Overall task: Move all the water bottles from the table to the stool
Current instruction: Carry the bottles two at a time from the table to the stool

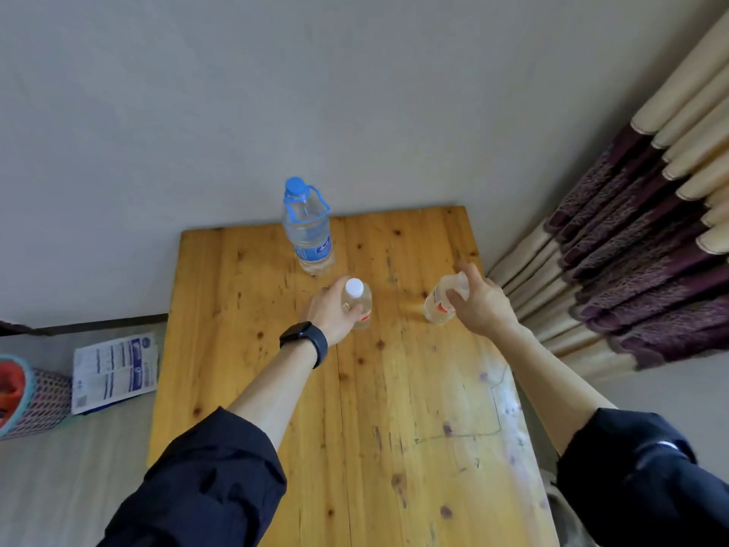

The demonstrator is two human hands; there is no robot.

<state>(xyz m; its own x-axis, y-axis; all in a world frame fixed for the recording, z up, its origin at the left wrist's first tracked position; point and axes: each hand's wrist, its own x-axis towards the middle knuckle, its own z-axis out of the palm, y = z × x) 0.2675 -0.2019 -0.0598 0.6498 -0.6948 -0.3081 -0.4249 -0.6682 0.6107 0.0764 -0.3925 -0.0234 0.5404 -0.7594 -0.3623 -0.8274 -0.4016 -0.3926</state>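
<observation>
Centre frame, on the wooden table [394, 428]: left hand [331, 309] wrapped round an upright white-capped bottle [361, 302] of clear liquid; right hand [481, 305] clamped on a tilted clear bottle [438, 307], cap hidden, possibly just off the wood. Small bottles well apart. Behind, near the far edge, tall blue-capped bottle [307, 230], nearly full, untouched. Table's right edge close to the curtain [631, 250]; basket [35, 400] cut off at left.

On table [394, 408], far bottle [307, 230] at back; middle bottle [361, 304] just nearer, in my left hand [331, 315]; right bottle [438, 307] in my right hand [479, 305].
</observation>
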